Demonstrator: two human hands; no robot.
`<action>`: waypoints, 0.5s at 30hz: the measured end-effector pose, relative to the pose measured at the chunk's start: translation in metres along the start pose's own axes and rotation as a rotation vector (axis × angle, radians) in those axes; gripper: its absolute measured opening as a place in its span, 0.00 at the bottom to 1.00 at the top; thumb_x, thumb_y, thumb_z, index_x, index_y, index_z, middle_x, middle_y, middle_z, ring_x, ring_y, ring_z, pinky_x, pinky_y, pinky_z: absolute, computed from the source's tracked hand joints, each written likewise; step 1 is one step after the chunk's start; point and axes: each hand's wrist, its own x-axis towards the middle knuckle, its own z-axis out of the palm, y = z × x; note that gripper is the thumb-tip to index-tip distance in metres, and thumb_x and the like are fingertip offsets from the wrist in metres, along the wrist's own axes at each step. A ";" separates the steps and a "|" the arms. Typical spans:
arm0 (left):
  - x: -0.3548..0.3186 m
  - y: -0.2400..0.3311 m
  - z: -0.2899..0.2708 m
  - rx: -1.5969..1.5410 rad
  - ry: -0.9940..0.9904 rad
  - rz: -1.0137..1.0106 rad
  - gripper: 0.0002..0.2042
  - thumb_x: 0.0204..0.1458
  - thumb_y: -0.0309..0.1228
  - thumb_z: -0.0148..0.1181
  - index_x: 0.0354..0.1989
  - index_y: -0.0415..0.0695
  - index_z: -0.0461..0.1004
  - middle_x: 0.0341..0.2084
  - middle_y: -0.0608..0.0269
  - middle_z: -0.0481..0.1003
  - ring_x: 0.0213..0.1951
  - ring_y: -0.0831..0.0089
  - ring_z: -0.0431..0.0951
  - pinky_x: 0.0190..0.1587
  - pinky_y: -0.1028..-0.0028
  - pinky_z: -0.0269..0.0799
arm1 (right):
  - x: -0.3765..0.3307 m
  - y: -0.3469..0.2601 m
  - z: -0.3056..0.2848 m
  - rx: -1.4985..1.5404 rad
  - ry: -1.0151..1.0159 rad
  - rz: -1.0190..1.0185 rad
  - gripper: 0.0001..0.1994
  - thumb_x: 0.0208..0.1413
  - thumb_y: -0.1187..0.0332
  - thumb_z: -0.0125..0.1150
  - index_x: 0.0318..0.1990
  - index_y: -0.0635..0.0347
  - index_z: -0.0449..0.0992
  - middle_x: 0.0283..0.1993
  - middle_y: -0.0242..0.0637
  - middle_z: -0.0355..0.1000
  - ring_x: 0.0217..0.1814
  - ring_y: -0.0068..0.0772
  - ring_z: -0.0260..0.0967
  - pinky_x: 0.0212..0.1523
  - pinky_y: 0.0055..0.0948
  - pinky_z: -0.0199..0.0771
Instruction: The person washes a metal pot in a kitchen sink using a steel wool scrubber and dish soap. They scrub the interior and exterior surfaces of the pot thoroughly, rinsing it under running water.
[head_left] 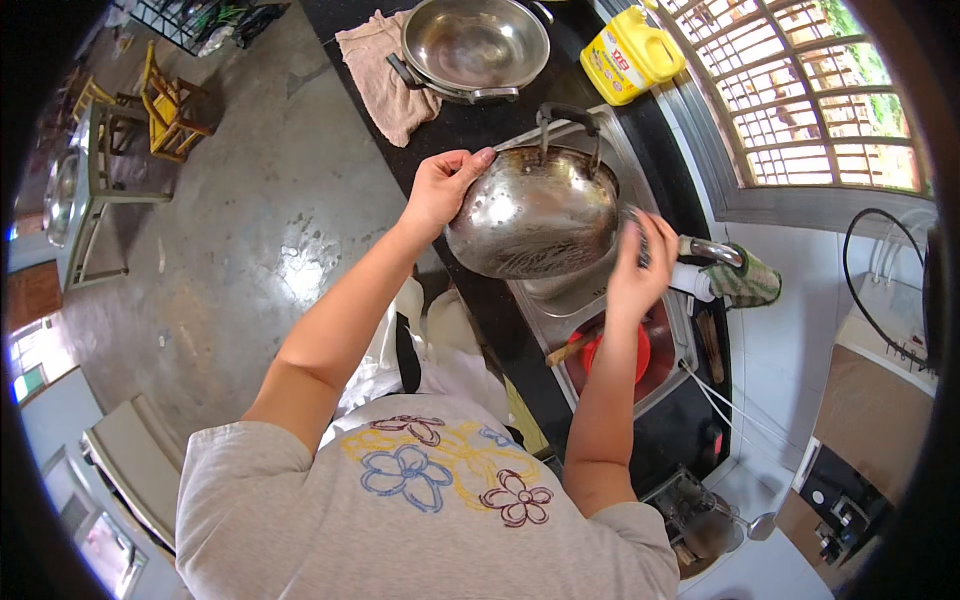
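A shiny metal wok (535, 222) is tilted up over the sink (527, 312), its rounded, wet-looking outside turned toward me. One dark loop handle (565, 112) sticks up from its far edge. My left hand (445, 190) grips the rim on the left, thumb along the edge. At the wok's right side is my right hand (642, 262), fingers curled and somewhat blurred around a small dark thing pressed to the metal; its kind is too hidden to name.
A curved tap (712, 250) with a green cloth (748, 278) stands right of the sink. A red basin (622, 352) sits in the nearer bowl. Farther along the counter are a steel pan (475, 45), a pinkish towel (372, 70) and a yellow jug (630, 58).
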 end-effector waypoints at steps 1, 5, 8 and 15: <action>-0.002 0.004 0.007 0.031 -0.031 0.037 0.18 0.61 0.43 0.63 0.23 0.43 0.77 0.18 0.80 0.70 0.21 0.89 0.62 0.24 0.81 0.59 | 0.004 -0.009 0.004 -0.003 -0.052 -0.080 0.09 0.59 0.71 0.62 0.44 0.64 0.80 0.45 0.42 0.74 0.49 0.42 0.71 0.53 0.37 0.69; -0.015 0.009 0.033 0.042 0.059 0.104 0.18 0.59 0.41 0.65 0.21 0.41 0.76 0.17 0.81 0.68 0.21 0.89 0.60 0.24 0.81 0.58 | 0.004 -0.044 0.019 -0.027 -0.040 -0.140 0.07 0.54 0.72 0.66 0.41 0.59 0.82 0.42 0.37 0.73 0.48 0.41 0.69 0.53 0.37 0.66; -0.021 -0.006 0.043 0.219 0.138 0.142 0.18 0.56 0.43 0.67 0.24 0.39 0.80 0.15 0.76 0.71 0.21 0.86 0.62 0.24 0.78 0.61 | 0.007 -0.059 0.029 -0.025 -0.171 -0.271 0.06 0.53 0.74 0.65 0.39 0.58 0.81 0.40 0.36 0.72 0.47 0.41 0.68 0.51 0.37 0.65; -0.015 -0.020 0.062 0.230 0.183 0.221 0.20 0.60 0.46 0.61 0.25 0.40 0.77 0.11 0.67 0.66 0.19 0.82 0.61 0.23 0.73 0.61 | -0.009 -0.074 0.041 -0.016 -0.257 -0.463 0.06 0.51 0.73 0.67 0.37 0.57 0.77 0.37 0.36 0.72 0.43 0.41 0.68 0.47 0.41 0.65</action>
